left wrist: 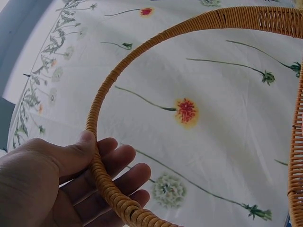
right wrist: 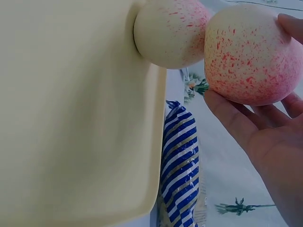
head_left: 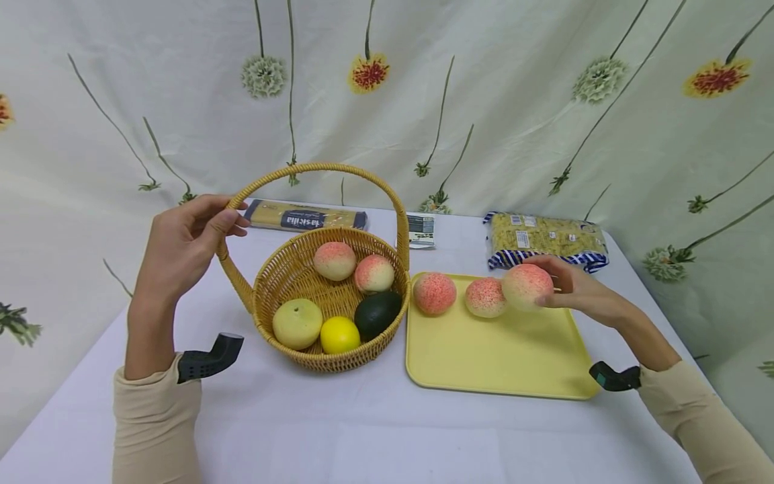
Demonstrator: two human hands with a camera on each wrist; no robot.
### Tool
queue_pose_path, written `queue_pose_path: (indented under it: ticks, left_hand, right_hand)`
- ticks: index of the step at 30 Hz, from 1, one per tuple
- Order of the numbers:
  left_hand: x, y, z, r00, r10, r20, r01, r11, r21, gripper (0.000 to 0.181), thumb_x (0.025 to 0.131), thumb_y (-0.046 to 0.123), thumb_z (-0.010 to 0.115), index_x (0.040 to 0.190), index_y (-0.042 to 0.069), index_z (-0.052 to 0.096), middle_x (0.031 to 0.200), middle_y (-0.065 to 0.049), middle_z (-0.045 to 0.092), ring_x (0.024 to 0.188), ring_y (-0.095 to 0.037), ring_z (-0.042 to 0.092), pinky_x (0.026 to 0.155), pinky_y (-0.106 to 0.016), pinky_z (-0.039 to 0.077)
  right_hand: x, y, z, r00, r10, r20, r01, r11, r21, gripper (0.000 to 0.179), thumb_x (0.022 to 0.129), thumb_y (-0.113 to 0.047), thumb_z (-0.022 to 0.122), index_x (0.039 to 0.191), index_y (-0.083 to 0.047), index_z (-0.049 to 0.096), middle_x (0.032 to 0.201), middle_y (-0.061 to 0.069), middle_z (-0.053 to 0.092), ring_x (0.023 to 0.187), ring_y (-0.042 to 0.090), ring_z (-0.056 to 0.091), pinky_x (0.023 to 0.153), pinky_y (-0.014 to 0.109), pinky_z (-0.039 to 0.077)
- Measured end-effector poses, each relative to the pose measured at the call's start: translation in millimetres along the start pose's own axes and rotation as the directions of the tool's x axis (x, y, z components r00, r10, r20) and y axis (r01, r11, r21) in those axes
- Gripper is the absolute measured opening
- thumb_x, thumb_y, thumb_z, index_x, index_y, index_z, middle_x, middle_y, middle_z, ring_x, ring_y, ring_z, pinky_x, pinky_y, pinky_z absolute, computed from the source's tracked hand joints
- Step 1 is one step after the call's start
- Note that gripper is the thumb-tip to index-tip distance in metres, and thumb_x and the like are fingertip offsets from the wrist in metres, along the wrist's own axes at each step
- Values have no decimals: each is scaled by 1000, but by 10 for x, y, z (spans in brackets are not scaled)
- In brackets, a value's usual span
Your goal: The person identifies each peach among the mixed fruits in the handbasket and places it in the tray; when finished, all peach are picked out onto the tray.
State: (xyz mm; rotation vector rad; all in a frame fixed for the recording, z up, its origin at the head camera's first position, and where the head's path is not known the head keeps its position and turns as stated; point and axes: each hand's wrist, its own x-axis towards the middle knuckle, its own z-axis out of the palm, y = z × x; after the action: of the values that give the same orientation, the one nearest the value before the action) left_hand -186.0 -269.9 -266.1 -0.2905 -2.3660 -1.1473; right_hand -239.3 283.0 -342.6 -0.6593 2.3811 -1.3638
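Note:
My left hand [head_left: 179, 247] pinches the handle of a wicker basket [head_left: 332, 363] between thumb and fingers, low on the handle's left side. Inside the basket lie two peaches, a pale yellow-green round fruit [head_left: 297, 324], a yellow lemon [head_left: 340, 335] and a dark green avocado [head_left: 377, 315]. My right hand [head_left: 582, 292] grips a pink-speckled peach [right wrist: 253, 54] over the yellow tray [head_left: 496, 366]. On the tray, a second peach [head_left: 486, 297] sits just left of the held one, and a third peach [head_left: 435, 293] lies near the tray's back left corner.
Behind the basket lies a pack of spaghetti [head_left: 305, 216]. A small printed packet [head_left: 421, 230] shows beside the basket handle. At the back right, a pasta bag [head_left: 547, 238] with blue-striped ends rests behind the tray. A flower-patterned cloth [head_left: 423, 101] hangs behind the white table.

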Motion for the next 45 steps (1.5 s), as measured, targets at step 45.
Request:
queue_pose_path:
  ticks: [45]
  left_hand:
    - [3, -21, -3, 1000, -12, 5, 13, 1000, -14, 26, 95, 12, 60, 118, 2, 64, 84, 22, 64, 79, -2, 65, 62, -12, 49]
  right_hand:
    - [31, 424, -180, 989, 120, 91, -122, 992, 25, 69, 87, -8, 66, 144, 2, 29, 148, 25, 27, 112, -3, 48, 90, 18, 44]
